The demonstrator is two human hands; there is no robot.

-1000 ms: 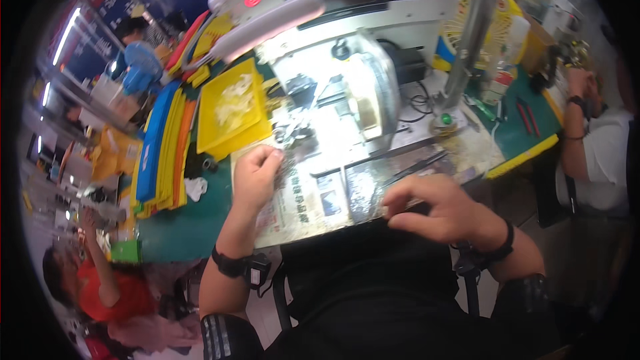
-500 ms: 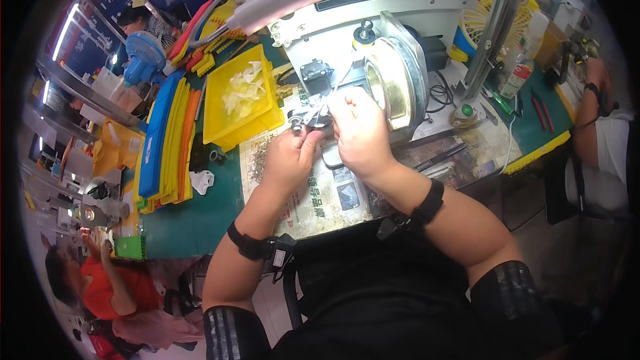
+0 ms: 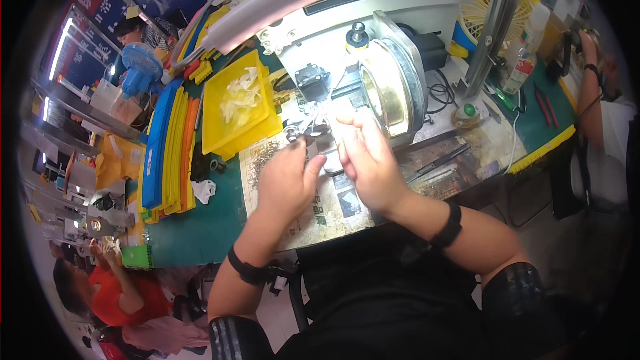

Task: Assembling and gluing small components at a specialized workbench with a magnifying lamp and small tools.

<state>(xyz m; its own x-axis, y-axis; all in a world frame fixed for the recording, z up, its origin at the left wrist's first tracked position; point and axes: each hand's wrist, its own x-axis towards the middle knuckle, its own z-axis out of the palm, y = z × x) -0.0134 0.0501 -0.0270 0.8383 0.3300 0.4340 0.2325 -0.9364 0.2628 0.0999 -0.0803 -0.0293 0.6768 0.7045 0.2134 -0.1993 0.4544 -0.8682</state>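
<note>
Under the lamp's glare, my right hand [image 3: 371,163] is raised before the machine with its fingers curled together. What they hold, if anything, is lost in the bright light. My left hand [image 3: 285,180] is just below a small metal fixture [image 3: 291,133], its thumb standing apart from the fingers and no object visible in it. The fingertips are partly hidden. To the right of the fixture, a large round brass-coloured wheel [image 3: 385,97] sits in a grey housing. Behind my hands is a small black block [image 3: 311,81] on the machine.
A yellow bin [image 3: 230,137] with white scraps stands left, beside stacked blue, yellow and orange strips [image 3: 160,153]. The lamp [image 3: 287,7] hangs above. Dark tweezers [image 3: 440,161] lie right on the stained worktop; red-handled pliers [image 3: 545,105] lie farther right. Other people work on both sides.
My left hand has drawn back slightly from the fixture, and its thumb has come away from it. My right hand has turned and dropped a little.
</note>
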